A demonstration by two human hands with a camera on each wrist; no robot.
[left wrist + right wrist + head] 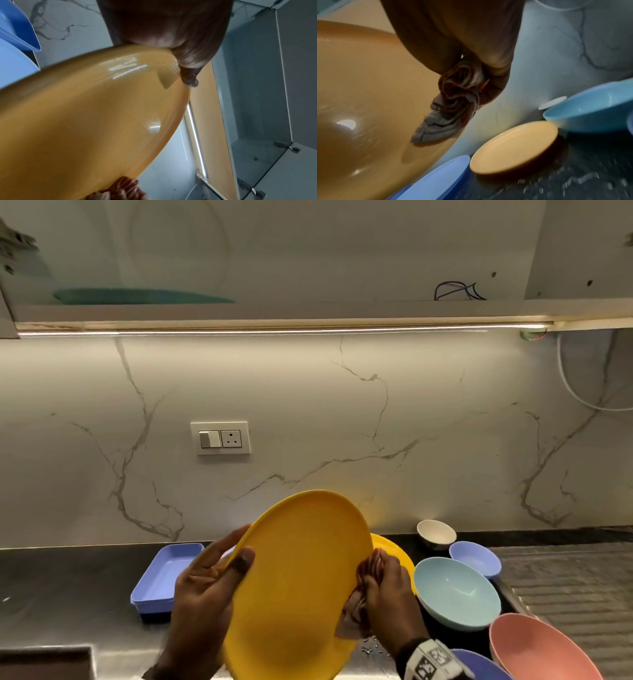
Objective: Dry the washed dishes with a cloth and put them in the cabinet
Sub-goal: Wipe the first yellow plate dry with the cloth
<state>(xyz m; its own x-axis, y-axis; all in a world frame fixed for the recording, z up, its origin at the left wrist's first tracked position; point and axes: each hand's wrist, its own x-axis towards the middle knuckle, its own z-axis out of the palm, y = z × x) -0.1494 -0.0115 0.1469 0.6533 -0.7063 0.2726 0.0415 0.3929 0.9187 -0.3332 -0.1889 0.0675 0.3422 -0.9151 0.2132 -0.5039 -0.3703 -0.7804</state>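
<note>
A large yellow plate (298, 580) is held tilted above the counter. My left hand (209, 580) grips its left rim, thumb on the near face and fingers behind. My right hand (383, 587) holds a bunched brownish cloth (356, 611) against the plate's right edge. In the left wrist view the plate (82, 121) fills the frame under my thumb (188, 75). In the right wrist view the cloth (452, 108) hangs from my curled fingers onto the plate (359, 101). Above is the open cabinet shelf (274, 311), with a teal plate (144, 296) on it.
On the dark counter (68, 583) stand a lilac tray (164, 573), a second yellow plate (394, 549), a light blue bowl (455, 594), a lilac bowl (476, 558), a small white bowl (436, 534) and a pink bowl (537, 648). A wall socket (221, 438) is on the marble backsplash.
</note>
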